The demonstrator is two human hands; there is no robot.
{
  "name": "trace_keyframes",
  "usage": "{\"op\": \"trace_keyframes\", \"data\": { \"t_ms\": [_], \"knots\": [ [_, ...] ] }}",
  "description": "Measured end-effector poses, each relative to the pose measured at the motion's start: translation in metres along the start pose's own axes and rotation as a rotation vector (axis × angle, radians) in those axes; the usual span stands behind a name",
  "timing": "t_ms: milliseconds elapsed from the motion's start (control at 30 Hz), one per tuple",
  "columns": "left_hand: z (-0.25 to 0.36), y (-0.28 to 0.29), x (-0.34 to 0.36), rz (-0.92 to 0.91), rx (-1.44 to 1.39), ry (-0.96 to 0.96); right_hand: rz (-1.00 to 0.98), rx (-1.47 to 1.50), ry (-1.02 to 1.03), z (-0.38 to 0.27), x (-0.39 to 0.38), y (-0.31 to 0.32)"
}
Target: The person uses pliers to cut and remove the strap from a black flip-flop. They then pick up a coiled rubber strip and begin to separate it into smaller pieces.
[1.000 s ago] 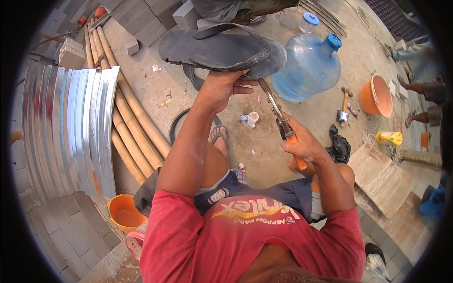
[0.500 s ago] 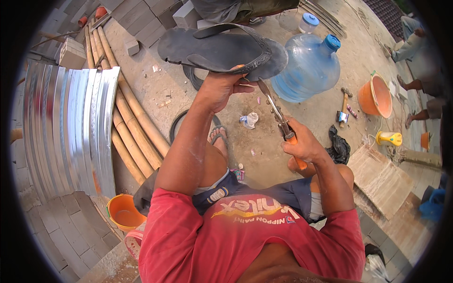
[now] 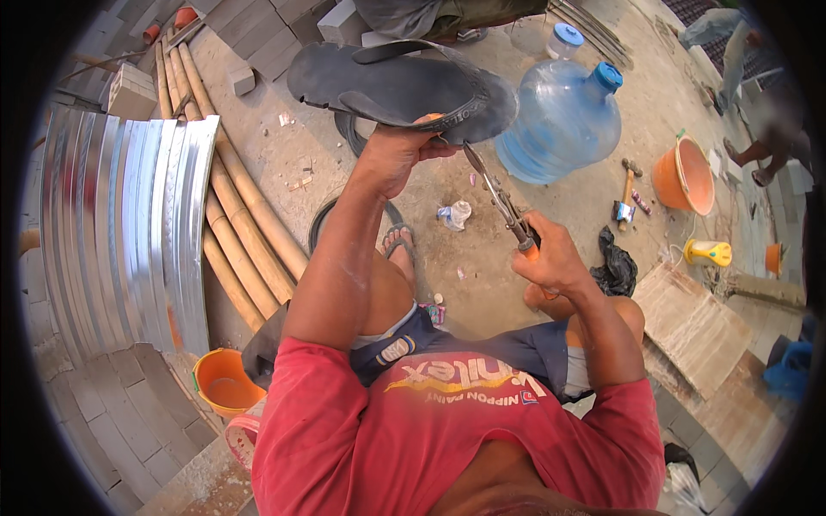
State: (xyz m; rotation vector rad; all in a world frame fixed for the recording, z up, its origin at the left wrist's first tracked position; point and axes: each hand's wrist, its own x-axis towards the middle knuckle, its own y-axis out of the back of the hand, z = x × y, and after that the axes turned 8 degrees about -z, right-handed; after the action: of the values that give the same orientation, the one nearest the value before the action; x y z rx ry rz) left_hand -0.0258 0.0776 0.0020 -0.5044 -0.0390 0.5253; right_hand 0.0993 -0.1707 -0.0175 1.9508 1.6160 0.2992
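My left hand (image 3: 400,156) grips a black flip-flop (image 3: 404,82) from below, near its toe end. The sole lies roughly level, with its thong strap upward and the heel to the left. My right hand (image 3: 555,255) is closed round the orange handles of a pair of metal snips (image 3: 497,193). The snips point up and left, their jaw tips at the sole's near edge, close to my left fingers. Whether the jaws bite into the rubber, I cannot tell.
A blue water jug (image 3: 559,125) stands just beyond the snips. Bamboo poles (image 3: 245,224) and corrugated metal sheet (image 3: 129,232) lie left. At right are an orange bucket (image 3: 684,176), a hammer (image 3: 631,181) and a board (image 3: 693,327). Other people stand or sit at the far edges.
The snips have shifted slightly left, and their handles look drawn closer together. The flip-flop's toe end has moved slightly left. A person at the far right has changed posture.
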Motion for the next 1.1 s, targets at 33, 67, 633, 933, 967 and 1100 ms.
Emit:
{"op": "trace_keyframes", "data": {
  "t_ms": [33,67,633,933,967,1100],
  "knots": [
    [0.001,0.0,0.0,0.007,-0.008,-0.011,-0.005,0.025,-0.027,-0.003,0.001,0.0],
    [0.003,0.0,-0.001,0.019,-0.007,-0.009,-0.01,0.051,-0.053,-0.006,0.002,-0.002],
    [0.0,0.0,-0.001,-0.004,-0.16,0.075,-0.211,0.157,0.082,0.009,0.002,0.013],
    [0.003,-0.011,0.002,0.014,0.069,0.079,-0.242,0.264,-0.108,-0.008,-0.003,0.017],
    [0.003,-0.01,0.0,0.022,0.091,0.067,-0.236,0.299,-0.103,-0.01,-0.002,0.016],
    [0.002,-0.002,0.0,-0.015,0.096,0.076,-0.205,0.336,-0.085,-0.005,0.0,0.011]
  ]
}}
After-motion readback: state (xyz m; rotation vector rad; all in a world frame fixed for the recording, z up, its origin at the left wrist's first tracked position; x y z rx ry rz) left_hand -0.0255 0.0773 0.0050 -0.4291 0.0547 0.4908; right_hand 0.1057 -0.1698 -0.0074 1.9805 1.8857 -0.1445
